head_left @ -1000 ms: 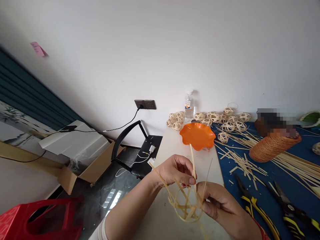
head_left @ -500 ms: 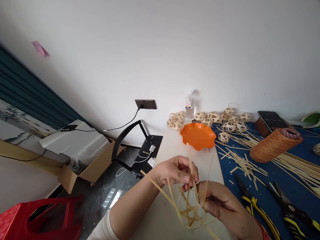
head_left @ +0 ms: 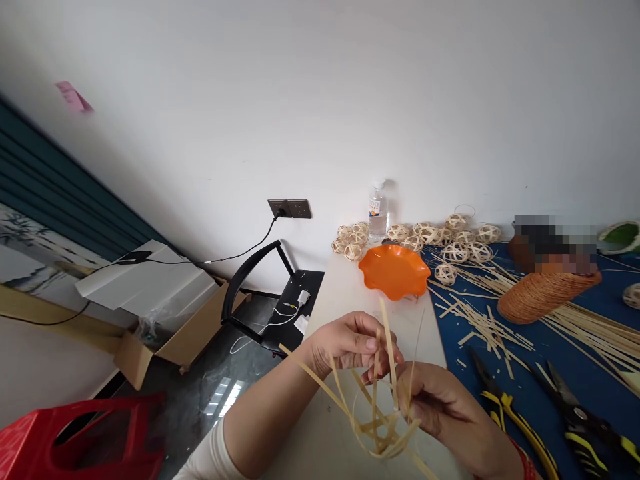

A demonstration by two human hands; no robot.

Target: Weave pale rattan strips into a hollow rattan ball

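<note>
A half-woven ball of pale bamboo strips (head_left: pixel 379 430) hangs low over the white tabletop, its crossings forming a star and its loose ends sticking up and out. My right hand (head_left: pixel 445 403) pinches the weave at its right side between thumb and fingers. Behind the upright ends, my left hand (head_left: pixel 350 343) curls its thumb and fingers around a bamboo strip (head_left: pixel 377 357). One long strip end (head_left: pixel 386 327) rises between both hands. Part of the left fingers is hidden by the strips and the right hand.
Beyond my hands are an orange scalloped dish (head_left: pixel 395 272), a water bottle (head_left: pixel 378 210) and several finished woven balls (head_left: pixel 456 252). On the blue mat lie cut strips (head_left: pixel 487 327), pliers (head_left: pixel 505 403), shears (head_left: pixel 575 413) and a twine spool (head_left: pixel 545 297). A black chair (head_left: pixel 295 300) stands left.
The left thumb has come away from the tall strip end, which now leans free to its right, and a shorter strip stands beside the thumb. The right hand keeps its pinch.
</note>
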